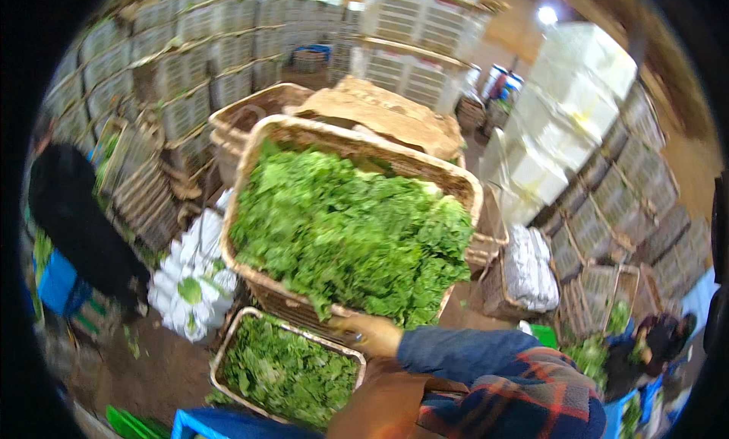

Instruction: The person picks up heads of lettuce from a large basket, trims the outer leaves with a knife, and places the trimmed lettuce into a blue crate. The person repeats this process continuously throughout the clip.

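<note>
A large, dirty plastic crate [342, 125] full of loose leafy greens [353, 228], which look like lettuce, stands before me. My right hand [367, 333] is at its near rim, fingers curled and blurred. Something small and shiny shows at the fingers; whether it is a ring or a held object, I cannot tell, nor whether the hand grips the rim. Below the hand, a smaller crate [218, 348] holds more cut leaves [290, 370]. My left hand is out of view. Brown cardboard or paper [381, 111] covers a container behind the large crate.
White wrapped bundles [191, 274] lie at the left, near a person in dark clothes [80, 217]. Pale foam boxes [569, 114] rise at the right. Stacked crates [188, 69] line the back. Another person [632, 359] is at the lower right. A blue frame [193, 425] stands at the bottom.
</note>
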`<state>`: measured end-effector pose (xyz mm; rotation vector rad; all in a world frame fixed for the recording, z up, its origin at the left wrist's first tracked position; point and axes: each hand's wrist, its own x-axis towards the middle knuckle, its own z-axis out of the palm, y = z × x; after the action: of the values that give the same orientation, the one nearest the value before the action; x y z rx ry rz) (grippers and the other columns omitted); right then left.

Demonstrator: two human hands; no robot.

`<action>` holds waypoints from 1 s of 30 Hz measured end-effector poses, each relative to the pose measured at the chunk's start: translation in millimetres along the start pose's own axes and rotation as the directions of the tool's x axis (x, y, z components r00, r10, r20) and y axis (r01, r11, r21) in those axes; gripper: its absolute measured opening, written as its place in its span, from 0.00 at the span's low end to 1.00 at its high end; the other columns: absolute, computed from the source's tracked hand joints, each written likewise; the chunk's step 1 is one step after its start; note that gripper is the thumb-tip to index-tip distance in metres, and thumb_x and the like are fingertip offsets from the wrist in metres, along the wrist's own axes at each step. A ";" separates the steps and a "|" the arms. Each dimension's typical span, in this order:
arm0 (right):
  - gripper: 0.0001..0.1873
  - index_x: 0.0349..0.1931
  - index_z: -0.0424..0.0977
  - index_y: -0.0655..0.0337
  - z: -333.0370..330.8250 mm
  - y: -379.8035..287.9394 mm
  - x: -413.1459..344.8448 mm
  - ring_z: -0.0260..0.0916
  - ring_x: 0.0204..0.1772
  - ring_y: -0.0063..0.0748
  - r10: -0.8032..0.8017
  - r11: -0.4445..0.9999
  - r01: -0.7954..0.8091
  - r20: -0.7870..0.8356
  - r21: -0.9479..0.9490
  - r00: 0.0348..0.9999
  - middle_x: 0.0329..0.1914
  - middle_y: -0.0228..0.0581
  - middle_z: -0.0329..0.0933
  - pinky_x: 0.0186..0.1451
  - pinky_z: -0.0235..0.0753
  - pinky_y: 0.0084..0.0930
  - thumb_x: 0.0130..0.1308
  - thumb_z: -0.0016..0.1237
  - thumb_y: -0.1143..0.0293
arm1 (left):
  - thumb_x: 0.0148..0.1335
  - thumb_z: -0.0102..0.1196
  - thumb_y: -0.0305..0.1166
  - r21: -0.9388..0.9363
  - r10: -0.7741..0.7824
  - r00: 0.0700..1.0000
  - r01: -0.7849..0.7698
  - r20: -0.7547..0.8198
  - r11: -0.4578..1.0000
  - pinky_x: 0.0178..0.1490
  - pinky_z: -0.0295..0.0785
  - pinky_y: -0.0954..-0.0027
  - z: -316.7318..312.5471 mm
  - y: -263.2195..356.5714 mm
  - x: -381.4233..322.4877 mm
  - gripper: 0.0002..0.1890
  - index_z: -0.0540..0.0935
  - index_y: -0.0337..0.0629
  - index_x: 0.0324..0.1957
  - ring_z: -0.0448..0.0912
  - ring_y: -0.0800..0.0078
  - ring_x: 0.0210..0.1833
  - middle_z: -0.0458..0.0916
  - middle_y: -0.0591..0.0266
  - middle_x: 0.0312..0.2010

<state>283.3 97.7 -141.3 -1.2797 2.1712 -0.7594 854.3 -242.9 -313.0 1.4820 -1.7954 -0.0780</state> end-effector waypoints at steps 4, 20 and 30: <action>0.25 0.65 0.73 0.52 -96.7 42.1 -41.0 0.71 0.70 0.43 0.061 0.997 -0.074 -0.739 0.015 0.671 0.70 0.47 0.72 0.70 0.72 0.35 0.67 0.56 0.75 | 0.65 0.59 0.31 -0.346 0.449 0.837 -0.340 0.312 0.874 0.67 0.70 0.52 49.9 255.5 -1.7 0.21 0.80 0.38 0.60 0.78 0.51 0.60 0.82 0.48 0.56; 0.36 0.70 0.65 0.66 -146.2 139.8 -128.5 0.78 0.41 0.23 0.460 0.842 0.226 -0.870 0.491 0.179 0.60 0.48 0.77 0.40 0.80 0.18 0.70 0.57 0.52 | 0.57 0.71 0.42 -0.917 0.972 0.047 -0.321 0.232 0.235 0.72 0.63 0.46 158.4 845.8 -160.4 0.41 0.67 0.42 0.70 0.69 0.43 0.64 0.72 0.40 0.61; 0.27 0.69 0.66 0.68 -131.6 106.2 -70.7 0.78 0.57 0.35 0.109 0.937 0.225 -0.836 0.268 0.538 0.66 0.54 0.73 0.59 0.79 0.30 0.73 0.54 0.72 | 0.54 0.76 0.37 -0.938 0.541 0.766 0.279 0.346 0.205 0.72 0.64 0.57 64.9 604.5 -37.0 0.45 0.64 0.33 0.69 0.70 0.58 0.67 0.71 0.50 0.65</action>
<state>161.3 230.8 -109.5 -0.8474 2.4814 -2.0502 330.1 -48.2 -71.5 0.2230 -1.6683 -1.5559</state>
